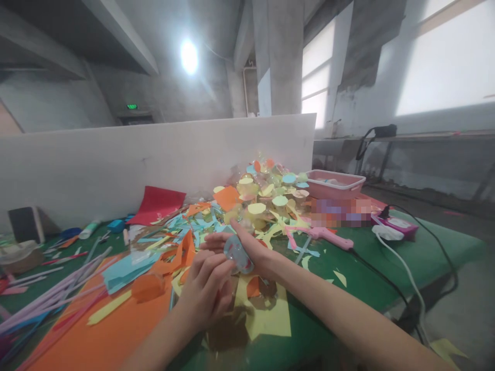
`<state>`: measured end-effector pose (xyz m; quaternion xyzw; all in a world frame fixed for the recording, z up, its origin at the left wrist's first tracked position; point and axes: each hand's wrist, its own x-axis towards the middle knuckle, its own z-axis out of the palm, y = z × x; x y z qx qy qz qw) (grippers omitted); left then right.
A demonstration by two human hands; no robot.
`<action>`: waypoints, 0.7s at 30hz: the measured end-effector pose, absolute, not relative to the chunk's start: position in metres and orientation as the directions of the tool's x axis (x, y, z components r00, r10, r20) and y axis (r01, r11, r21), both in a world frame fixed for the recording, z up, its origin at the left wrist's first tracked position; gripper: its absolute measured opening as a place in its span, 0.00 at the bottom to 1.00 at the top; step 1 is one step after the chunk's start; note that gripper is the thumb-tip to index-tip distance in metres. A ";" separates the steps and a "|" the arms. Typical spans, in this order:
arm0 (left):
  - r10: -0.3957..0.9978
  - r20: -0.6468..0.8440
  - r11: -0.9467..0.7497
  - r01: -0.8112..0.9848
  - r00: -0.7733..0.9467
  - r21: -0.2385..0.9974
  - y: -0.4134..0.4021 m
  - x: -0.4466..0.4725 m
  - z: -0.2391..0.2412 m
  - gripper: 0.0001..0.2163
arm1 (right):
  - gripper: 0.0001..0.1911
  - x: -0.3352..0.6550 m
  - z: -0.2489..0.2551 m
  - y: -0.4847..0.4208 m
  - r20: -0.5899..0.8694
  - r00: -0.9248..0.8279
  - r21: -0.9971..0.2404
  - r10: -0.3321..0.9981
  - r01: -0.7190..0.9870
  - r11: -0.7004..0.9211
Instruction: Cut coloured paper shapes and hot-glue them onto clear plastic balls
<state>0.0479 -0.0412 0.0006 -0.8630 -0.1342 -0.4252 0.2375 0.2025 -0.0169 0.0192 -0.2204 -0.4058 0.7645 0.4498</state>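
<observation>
Between my two hands is a small clear plastic piece with a light blue round face [236,253], tilted towards me; it looks like a cup, but its full shape is hidden. My right hand [251,247] holds it against the palm, its fingers stretched out to the left behind it. The curled fingers of my left hand [211,283] press on its near left side. Below lies a yellow paper sheet [274,319] with an orange scrap [253,286] on it. Ahead rises a pile of clear plastic pieces with round paper faces, one of them a yellow disc [257,208].
A pink glue gun [328,237] with a black cord lies right. Behind it stands a pink basket [336,188]. Left are an orange sheet [69,335], blue paper [129,270], pipe cleaners [65,291] and a red sheet [158,206]. A white panel [154,159] borders the green table [436,242].
</observation>
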 end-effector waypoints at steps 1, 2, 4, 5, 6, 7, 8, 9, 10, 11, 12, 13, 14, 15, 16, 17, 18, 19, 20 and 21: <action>0.032 0.800 -0.851 0.436 0.599 -0.293 -0.042 0.048 0.001 0.17 | 0.38 0.202 0.019 -0.018 0.027 -0.509 -0.820 0.860 -0.504 -0.272; 0.032 0.800 -0.850 0.437 0.598 -0.293 -0.042 0.048 0.001 0.17 | 0.38 0.202 0.019 -0.018 0.028 -0.519 -0.821 0.854 -0.500 -0.276; 0.025 0.798 -0.851 0.431 0.602 -0.298 -0.043 0.049 0.001 0.18 | 0.37 0.201 0.018 -0.020 0.034 -0.525 -0.817 0.851 -0.505 -0.279; 0.023 0.797 -0.854 0.427 0.603 -0.299 -0.043 0.049 0.001 0.18 | 0.36 0.201 0.018 -0.021 0.031 -0.525 -0.812 0.851 -0.509 -0.285; 0.022 0.798 -0.857 0.422 0.602 -0.295 -0.043 0.049 0.001 0.18 | 0.35 0.201 0.019 -0.022 0.024 -0.523 -0.808 0.852 -0.512 -0.292; 0.023 0.799 -0.862 0.418 0.600 -0.289 -0.043 0.049 0.001 0.18 | 0.34 0.202 0.019 -0.023 0.013 -0.520 -0.805 0.854 -0.512 -0.299; 0.024 0.801 -0.865 0.414 0.598 -0.283 -0.043 0.049 0.000 0.18 | 0.33 0.202 0.019 -0.024 0.000 -0.518 -0.803 0.855 -0.510 -0.309; 0.024 0.802 -0.867 0.411 0.596 -0.280 -0.043 0.049 0.000 0.18 | 0.32 0.202 0.020 -0.025 -0.012 -0.517 -0.801 0.856 -0.507 -0.318; 0.023 0.802 -0.868 0.410 0.597 -0.280 -0.043 0.048 -0.001 0.17 | 0.32 0.203 0.020 -0.025 -0.021 -0.516 -0.799 0.856 -0.507 -0.325; 0.023 0.802 -0.867 0.411 0.597 -0.282 -0.043 0.048 -0.001 0.17 | 0.32 0.203 0.020 -0.026 -0.025 -0.515 -0.795 0.857 -0.509 -0.329; 0.023 0.800 -0.866 0.412 0.600 -0.284 -0.043 0.048 -0.002 0.16 | 0.32 0.203 0.019 -0.026 -0.026 -0.516 -0.790 0.856 -0.514 -0.334; 0.024 0.798 -0.865 0.413 0.602 -0.286 -0.043 0.048 -0.002 0.16 | 0.32 0.203 0.019 -0.026 -0.026 -0.516 -0.786 0.856 -0.519 -0.337; 0.026 0.797 -0.864 0.414 0.603 -0.285 -0.043 0.048 -0.002 0.15 | 0.32 0.203 0.018 -0.025 -0.026 -0.516 -0.783 0.856 -0.522 -0.339; 0.031 0.796 -0.865 0.416 0.604 -0.282 -0.043 0.048 -0.001 0.16 | 0.32 0.203 0.018 -0.025 -0.024 -0.513 -0.780 0.858 -0.527 -0.337; 0.033 0.795 -0.865 0.416 0.605 -0.281 -0.043 0.048 -0.001 0.16 | 0.31 0.203 0.017 -0.025 -0.025 -0.511 -0.780 0.859 -0.528 -0.337; 0.034 0.795 -0.866 0.416 0.605 -0.279 -0.043 0.048 -0.001 0.16 | 0.31 0.203 0.017 -0.025 -0.022 -0.509 -0.780 0.861 -0.530 -0.334; 0.035 0.795 -0.866 0.415 0.605 -0.278 -0.043 0.048 -0.001 0.16 | 0.30 0.203 0.017 -0.025 -0.017 -0.508 -0.778 0.861 -0.534 -0.330; 0.035 0.795 -0.867 0.414 0.605 -0.278 -0.043 0.048 -0.001 0.16 | 0.30 0.203 0.017 -0.025 -0.012 -0.510 -0.777 0.860 -0.537 -0.329; 0.033 0.796 -0.867 0.413 0.604 -0.278 -0.043 0.048 -0.001 0.17 | 0.31 0.203 0.017 -0.025 -0.009 -0.513 -0.775 0.858 -0.538 -0.330; 0.032 0.798 -0.867 0.414 0.602 -0.278 -0.043 0.048 -0.001 0.17 | 0.31 0.203 0.018 -0.025 -0.008 -0.516 -0.775 0.857 -0.538 -0.331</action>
